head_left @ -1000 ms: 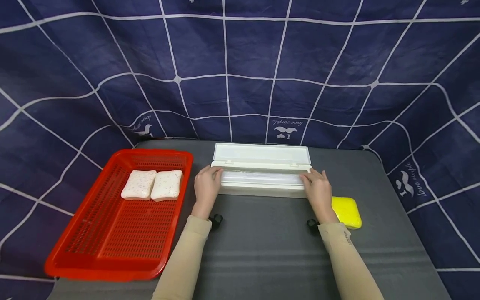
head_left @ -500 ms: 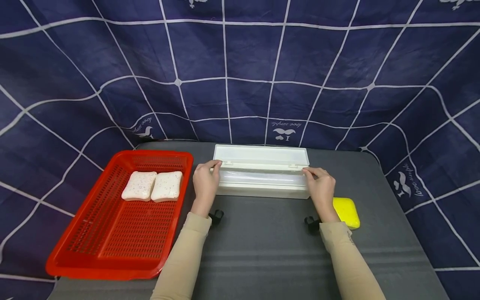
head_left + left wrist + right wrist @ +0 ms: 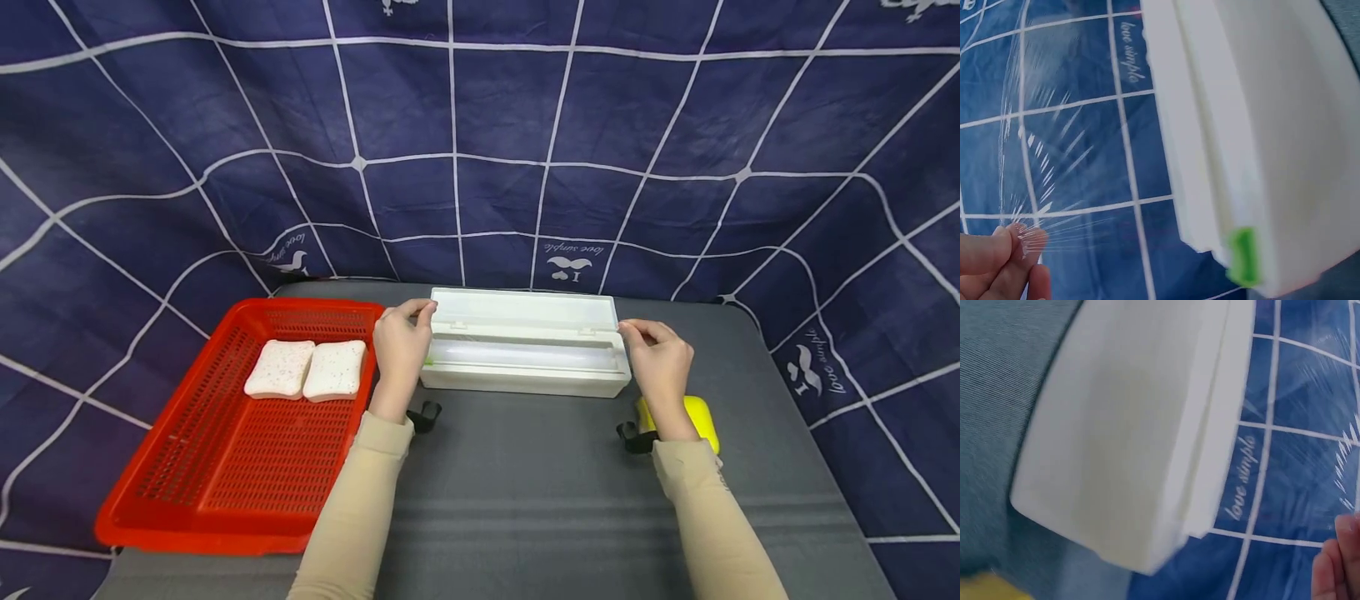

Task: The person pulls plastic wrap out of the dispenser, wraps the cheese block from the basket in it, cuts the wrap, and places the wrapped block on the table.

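Observation:
A white cling film dispenser box stands at the back of the table with its lid swung back. The film roll lies in the box's trough. My left hand pinches one corner of the clear cling film between thumb and fingers, off the box's left end. On the other side, my right hand holds its thumb and fingertips together at the film's other end, beyond the box's right end. Stretch creases fan out from the left fingertips in the left wrist view. In the head view the film is barely visible.
On the left stands a red basket with two bread-shaped, speckled white pieces in it. A yellow rounded block lies partly behind my right wrist. Blue gridded cloth hangs behind the grey table.
Both hands have risen from the box's trough and spread apart, drawing the film up from the roll. The box and basket have stayed in place.

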`<move>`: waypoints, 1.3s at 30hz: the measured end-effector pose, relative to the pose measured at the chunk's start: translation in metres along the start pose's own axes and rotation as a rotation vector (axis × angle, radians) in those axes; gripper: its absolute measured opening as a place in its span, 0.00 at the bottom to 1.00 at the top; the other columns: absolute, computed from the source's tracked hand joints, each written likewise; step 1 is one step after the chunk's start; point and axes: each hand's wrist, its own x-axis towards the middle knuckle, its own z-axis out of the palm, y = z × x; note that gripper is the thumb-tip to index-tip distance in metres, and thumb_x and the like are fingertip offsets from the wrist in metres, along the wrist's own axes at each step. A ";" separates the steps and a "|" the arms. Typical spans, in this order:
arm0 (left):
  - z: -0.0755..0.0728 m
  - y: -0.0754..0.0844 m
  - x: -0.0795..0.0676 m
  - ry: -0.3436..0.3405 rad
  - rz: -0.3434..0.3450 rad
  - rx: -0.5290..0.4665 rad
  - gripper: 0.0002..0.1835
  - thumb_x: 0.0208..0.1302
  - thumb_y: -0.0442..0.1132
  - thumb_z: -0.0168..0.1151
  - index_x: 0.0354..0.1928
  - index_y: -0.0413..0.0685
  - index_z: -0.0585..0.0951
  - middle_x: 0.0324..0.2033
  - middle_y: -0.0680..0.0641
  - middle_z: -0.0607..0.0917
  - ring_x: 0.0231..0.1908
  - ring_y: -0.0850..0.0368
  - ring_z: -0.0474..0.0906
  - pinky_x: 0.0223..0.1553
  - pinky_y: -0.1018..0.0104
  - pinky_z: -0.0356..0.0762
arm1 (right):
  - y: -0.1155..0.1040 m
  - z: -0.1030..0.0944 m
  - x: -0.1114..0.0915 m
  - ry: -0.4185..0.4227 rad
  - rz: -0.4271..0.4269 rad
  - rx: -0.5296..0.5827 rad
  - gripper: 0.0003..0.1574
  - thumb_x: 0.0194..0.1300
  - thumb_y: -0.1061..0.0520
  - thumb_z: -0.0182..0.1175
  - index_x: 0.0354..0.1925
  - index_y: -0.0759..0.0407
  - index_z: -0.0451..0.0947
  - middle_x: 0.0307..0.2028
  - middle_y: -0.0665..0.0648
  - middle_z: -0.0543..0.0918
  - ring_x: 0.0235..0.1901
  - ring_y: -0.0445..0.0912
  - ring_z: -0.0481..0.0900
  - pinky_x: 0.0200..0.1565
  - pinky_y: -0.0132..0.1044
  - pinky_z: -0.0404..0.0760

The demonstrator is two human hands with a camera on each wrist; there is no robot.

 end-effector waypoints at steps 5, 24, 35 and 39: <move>-0.006 0.010 0.007 0.007 0.048 -0.028 0.09 0.65 0.41 0.66 0.41 0.45 0.89 0.32 0.42 0.89 0.33 0.43 0.80 0.37 0.51 0.75 | -0.008 -0.008 0.008 0.008 -0.025 -0.016 0.11 0.61 0.57 0.69 0.37 0.65 0.87 0.33 0.63 0.87 0.25 0.22 0.64 0.32 0.22 0.64; -0.030 0.046 0.031 0.088 0.094 -0.112 0.07 0.64 0.40 0.67 0.38 0.44 0.90 0.31 0.44 0.90 0.30 0.48 0.84 0.34 0.56 0.78 | -0.041 -0.030 0.030 0.115 -0.029 0.119 0.11 0.63 0.56 0.68 0.36 0.64 0.88 0.24 0.35 0.81 0.23 0.24 0.69 0.28 0.22 0.66; -0.048 0.065 0.041 0.141 0.193 -0.150 0.08 0.65 0.39 0.66 0.38 0.43 0.90 0.33 0.44 0.90 0.30 0.47 0.79 0.32 0.60 0.73 | -0.064 -0.044 0.037 0.202 -0.056 0.252 0.08 0.60 0.59 0.70 0.35 0.63 0.89 0.24 0.24 0.76 0.24 0.25 0.72 0.31 0.21 0.69; -0.053 0.073 0.044 0.152 0.220 -0.164 0.08 0.65 0.39 0.66 0.38 0.43 0.90 0.34 0.45 0.90 0.30 0.49 0.79 0.32 0.65 0.72 | -0.071 -0.047 0.042 0.237 -0.051 0.312 0.08 0.59 0.59 0.71 0.34 0.64 0.89 0.25 0.27 0.79 0.24 0.26 0.74 0.31 0.21 0.70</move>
